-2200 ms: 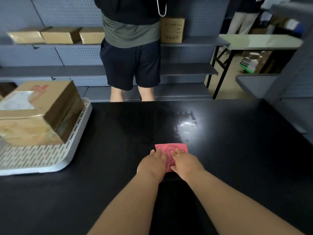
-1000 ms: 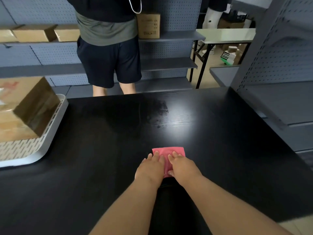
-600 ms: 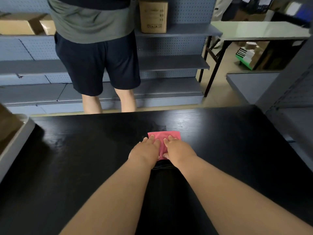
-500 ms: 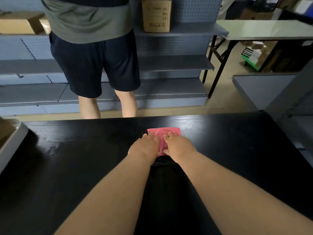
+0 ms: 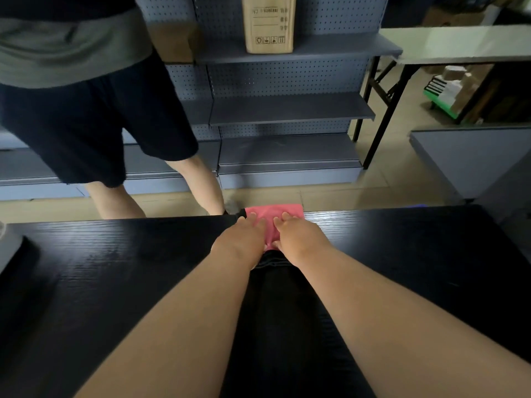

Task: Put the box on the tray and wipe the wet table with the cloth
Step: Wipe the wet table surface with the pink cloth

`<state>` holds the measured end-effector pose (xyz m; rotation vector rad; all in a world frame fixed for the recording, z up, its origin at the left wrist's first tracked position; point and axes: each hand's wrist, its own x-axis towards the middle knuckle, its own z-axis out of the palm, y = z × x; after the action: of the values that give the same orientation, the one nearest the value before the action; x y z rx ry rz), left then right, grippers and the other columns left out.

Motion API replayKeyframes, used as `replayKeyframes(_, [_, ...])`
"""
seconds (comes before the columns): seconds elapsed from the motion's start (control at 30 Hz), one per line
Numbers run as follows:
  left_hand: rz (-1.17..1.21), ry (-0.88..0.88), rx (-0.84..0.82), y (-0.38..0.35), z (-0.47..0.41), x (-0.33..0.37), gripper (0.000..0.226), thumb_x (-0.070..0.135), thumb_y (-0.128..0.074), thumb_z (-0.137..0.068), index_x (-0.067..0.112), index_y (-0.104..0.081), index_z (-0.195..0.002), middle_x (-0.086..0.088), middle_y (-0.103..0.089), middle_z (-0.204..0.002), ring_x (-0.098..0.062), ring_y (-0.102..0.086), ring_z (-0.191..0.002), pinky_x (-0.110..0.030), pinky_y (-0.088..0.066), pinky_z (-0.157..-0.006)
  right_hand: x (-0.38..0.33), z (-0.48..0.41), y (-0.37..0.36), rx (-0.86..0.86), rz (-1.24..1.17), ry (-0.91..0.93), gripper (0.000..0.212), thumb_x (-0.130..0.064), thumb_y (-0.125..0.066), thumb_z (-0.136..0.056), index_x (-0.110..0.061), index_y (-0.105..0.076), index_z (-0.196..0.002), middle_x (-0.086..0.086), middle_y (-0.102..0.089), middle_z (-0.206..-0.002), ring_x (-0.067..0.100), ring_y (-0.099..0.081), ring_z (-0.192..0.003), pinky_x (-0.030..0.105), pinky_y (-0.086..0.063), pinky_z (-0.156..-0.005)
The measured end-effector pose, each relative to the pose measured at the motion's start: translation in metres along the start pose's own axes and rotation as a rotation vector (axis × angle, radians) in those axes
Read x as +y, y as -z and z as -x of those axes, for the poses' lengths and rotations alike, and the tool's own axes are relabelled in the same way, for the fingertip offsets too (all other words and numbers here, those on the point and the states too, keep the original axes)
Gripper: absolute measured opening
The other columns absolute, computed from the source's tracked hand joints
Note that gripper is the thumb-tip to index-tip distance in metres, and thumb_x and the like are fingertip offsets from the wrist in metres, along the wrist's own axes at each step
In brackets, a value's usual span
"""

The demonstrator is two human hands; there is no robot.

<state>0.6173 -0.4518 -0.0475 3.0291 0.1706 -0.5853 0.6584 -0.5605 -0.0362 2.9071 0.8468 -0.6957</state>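
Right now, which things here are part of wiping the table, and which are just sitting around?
Part of the job:
pink cloth
black table
left hand
right hand
tray corner

Just sitting around:
cardboard box on the grey shelf
folding table
bystander's legs

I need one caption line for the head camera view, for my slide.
Both hands, left hand and right hand, press a pink cloth at the black table's far edge.

Black table (image 5: 416, 254), wood-grain top. Pink cloth (image 5: 275, 214) flat at its far edge, both hands (image 5: 270, 242) pressed on it. Tray (image 5: 8, 248) corner at left edge.
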Motion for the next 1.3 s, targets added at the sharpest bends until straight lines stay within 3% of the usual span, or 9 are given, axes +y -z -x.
replayKeyframes(0.2, [0.031,0.028,0.009,-0.011,0.023,0.009,0.056,0.014,-0.043,-0.101,0.014,-0.018,-0.151,-0.007,-0.005,-0.161,-0.028,-0.010,-0.148,-0.046,-0.033,-0.112,-0.005,0.022,-0.014,0.011,0.007,-0.028,0.064,-0.022,-0.046,-0.100,-0.014,-0.012,-0.154,0.006,-0.010,-0.162,0.024,-0.019,-0.148,0.040,-0.031,-0.113])
replayKeyframes(0.4, [0.060,0.012,-0.031,-0.028,0.080,0.015,0.058,0.022,-0.042,-0.102,0.017,-0.013,-0.152,-0.005,0.000,-0.162,-0.026,-0.006,-0.149,-0.046,-0.030,-0.114,-0.022,0.077,-0.026,-0.067,0.030,-0.036,0.063,-0.030,-0.042,-0.101,-0.016,-0.010,-0.154,0.006,-0.007,-0.163,0.026,-0.019,-0.148,0.040,-0.030,-0.116])
replayKeyframes(0.63, [0.053,-0.029,-0.047,-0.066,0.190,0.029,0.059,0.018,-0.039,-0.102,0.017,-0.011,-0.153,-0.005,0.000,-0.162,-0.025,-0.006,-0.149,-0.043,-0.027,-0.116,-0.057,0.176,-0.074,-0.080,-0.026,-0.088,0.059,-0.029,-0.042,-0.101,-0.014,-0.019,-0.153,0.008,-0.017,-0.161,0.028,-0.032,-0.143,0.039,-0.036,-0.112])
replayKeyframes(1.0, [-0.024,-0.126,-0.060,-0.146,0.413,0.043,0.059,0.025,-0.038,-0.103,0.014,-0.009,-0.153,-0.010,-0.001,-0.162,-0.027,-0.008,-0.149,-0.039,-0.024,-0.115,-0.139,0.386,-0.175,-0.103,-0.041,-0.100,0.059,-0.030,-0.036,-0.103,-0.017,-0.011,-0.155,0.003,-0.007,-0.163,0.024,-0.020,-0.148,0.039,-0.029,-0.117])
replayKeyframes(1.3, [-0.045,-0.128,-0.062,-0.185,0.500,0.030,0.064,0.024,-0.042,-0.101,0.015,-0.008,-0.153,-0.008,-0.002,-0.162,-0.026,-0.010,-0.149,-0.039,-0.022,-0.118,-0.191,0.460,-0.216,-0.088,-0.042,-0.110,0.058,-0.031,-0.038,-0.102,-0.017,-0.014,-0.154,0.004,-0.011,-0.163,0.025,-0.027,-0.145,0.039,-0.033,-0.114])
